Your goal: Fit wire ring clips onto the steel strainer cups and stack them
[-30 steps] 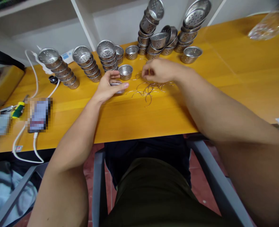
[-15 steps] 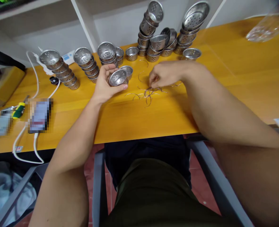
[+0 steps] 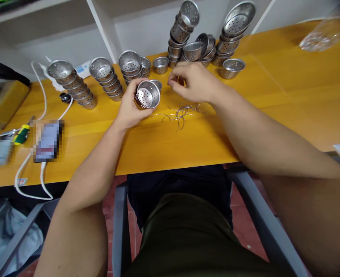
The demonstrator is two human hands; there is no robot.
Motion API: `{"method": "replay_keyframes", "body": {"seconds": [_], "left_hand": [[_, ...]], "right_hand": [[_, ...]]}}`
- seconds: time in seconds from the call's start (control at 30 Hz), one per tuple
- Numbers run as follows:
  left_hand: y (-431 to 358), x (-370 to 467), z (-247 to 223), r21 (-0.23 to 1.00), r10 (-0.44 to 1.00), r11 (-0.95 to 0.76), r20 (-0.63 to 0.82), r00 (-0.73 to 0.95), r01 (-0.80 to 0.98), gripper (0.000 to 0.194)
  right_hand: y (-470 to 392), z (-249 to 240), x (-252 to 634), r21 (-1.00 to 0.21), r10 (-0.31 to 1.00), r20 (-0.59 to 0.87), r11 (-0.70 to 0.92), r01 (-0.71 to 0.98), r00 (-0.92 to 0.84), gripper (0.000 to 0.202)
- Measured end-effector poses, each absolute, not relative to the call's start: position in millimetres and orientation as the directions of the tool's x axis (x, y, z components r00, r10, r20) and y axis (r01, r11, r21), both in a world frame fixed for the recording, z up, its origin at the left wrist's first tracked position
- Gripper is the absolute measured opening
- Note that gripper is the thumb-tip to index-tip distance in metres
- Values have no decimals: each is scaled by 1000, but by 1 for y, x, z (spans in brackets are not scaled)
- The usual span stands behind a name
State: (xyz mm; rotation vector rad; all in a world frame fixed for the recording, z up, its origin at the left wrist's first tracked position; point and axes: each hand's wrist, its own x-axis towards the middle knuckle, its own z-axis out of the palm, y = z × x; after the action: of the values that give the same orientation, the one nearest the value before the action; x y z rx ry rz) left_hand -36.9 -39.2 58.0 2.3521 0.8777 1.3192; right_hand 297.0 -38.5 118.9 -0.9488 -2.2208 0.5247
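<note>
A perforated metal cup [image 3: 148, 94] is gripped in my left hand [image 3: 132, 105], its open mouth tilted toward me. Just behind it, another small cup [image 3: 157, 84] is partly hidden. My right hand [image 3: 187, 81] hovers to the right of the held cup, thumb and forefinger pinched together; whatever is between the fingertips is too small to make out. Below that hand, several thin curved wires [image 3: 183, 112] lie in a loose tangle on the yellow table [image 3: 175, 148].
Stacks of perforated cups [image 3: 102, 71] line the back, with taller piles [image 3: 184, 29] behind my right hand. One cup [image 3: 232, 68] stands at the right. A phone [image 3: 49, 141], white cables and a green-yellow screwdriver [image 3: 22, 134] lie left. A clear bag [image 3: 317, 40] is back right.
My right hand has lifted from the wires and moved back and left, toward the held cup. The cup in my left hand has turned so its inside faces me more.
</note>
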Motion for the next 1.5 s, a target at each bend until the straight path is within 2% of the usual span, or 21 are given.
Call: {"method": "replay_keyframes", "body": {"seconds": [0.2, 0.4, 0.47, 0.53, 0.73, 0.87, 0.97, 1.03, 1.1, 1.2, 1.3, 1.37, 1.5], "left_hand": [[-35, -30, 42, 415, 562, -826, 654, 506, 381, 113], [-25, -23, 19, 504, 615, -786, 581, 533, 357, 119], [-24, -23, 17, 520, 628, -775, 569, 531, 359, 118], [-26, -23, 20, 536, 639, -765, 559, 529, 358, 117], [-32, -24, 32, 557, 646, -757, 559, 520, 342, 120], [-29, -20, 29, 623, 671, -725, 542, 506, 293, 121], [-26, -21, 25, 674, 709, -686, 536, 458, 272, 114], [-25, -24, 24, 693, 732, -666, 534, 424, 277, 112], [-24, -30, 22, 719, 762, -633, 516, 391, 286, 119], [-24, -38, 20, 776, 813, -567, 472, 342, 276, 130], [-24, -40, 21, 803, 829, -543, 465, 310, 247, 128], [-23, -39, 23, 803, 824, -548, 471, 316, 235, 121], [-18, -35, 25, 801, 795, -575, 497, 347, 169, 114]], "right_hand": [[-68, 112, 241, -587, 769, 486, 639, 498, -414, 46], [-73, 115, 245, -512, 723, 537, 689, 513, -434, 23], [-77, 117, 243, -516, 709, 510, 705, 486, -487, 16], [-79, 118, 239, -543, 720, 477, 693, 475, -505, 17], [-67, 116, 245, -548, 728, 491, 685, 480, -478, 39], [-53, 109, 246, -626, 715, 535, 693, 358, -450, 71], [-38, 94, 239, -741, 776, 556, 625, 246, -298, 89], [-24, 82, 239, -804, 831, 532, 556, 210, -163, 93], [-10, 73, 246, -822, 855, 507, 517, 241, -107, 93], [3, 65, 268, -726, 846, 439, 532, 435, -302, 77], [-3, 71, 287, -524, 800, 350, 598, 607, -487, 50], [-16, 80, 290, -467, 754, 394, 657, 592, -525, 44], [-41, 97, 278, -559, 621, 437, 754, 344, -651, 55]]}}
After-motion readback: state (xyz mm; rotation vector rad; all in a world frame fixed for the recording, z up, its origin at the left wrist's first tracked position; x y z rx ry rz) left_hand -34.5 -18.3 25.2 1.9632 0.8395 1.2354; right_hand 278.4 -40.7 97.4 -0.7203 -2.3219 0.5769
